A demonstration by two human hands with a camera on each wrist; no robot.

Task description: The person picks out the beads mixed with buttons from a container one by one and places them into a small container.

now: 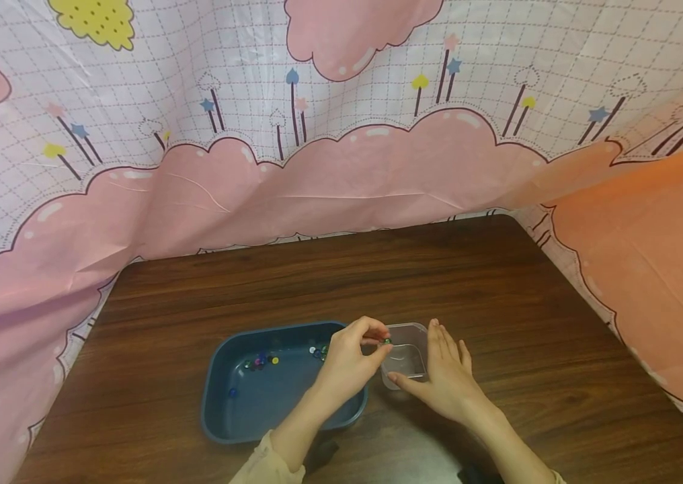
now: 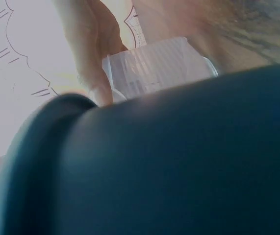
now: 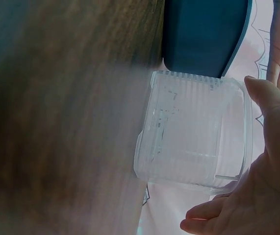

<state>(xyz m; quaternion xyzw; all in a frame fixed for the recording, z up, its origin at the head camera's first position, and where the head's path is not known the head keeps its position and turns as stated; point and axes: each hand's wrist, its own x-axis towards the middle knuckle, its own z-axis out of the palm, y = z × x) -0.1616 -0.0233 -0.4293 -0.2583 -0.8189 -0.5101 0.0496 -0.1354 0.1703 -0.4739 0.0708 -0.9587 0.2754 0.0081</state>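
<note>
Left hand [image 1: 344, 357] pinches a green marble [image 1: 387, 341] at a clear plastic container's [image 1: 407, 363] left rim, while the right hand [image 1: 452, 378] stretches straight fingers along its right side, beside a marble-strewn blue tub [image 1: 269, 403].

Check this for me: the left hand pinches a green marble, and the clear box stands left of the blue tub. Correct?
Not quite: the head view shows the clear box standing right of the blue tub. The left hand does pinch a green marble.

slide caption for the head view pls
Left hand pinches a green marble at the clear box, right hand against the box.
</note>
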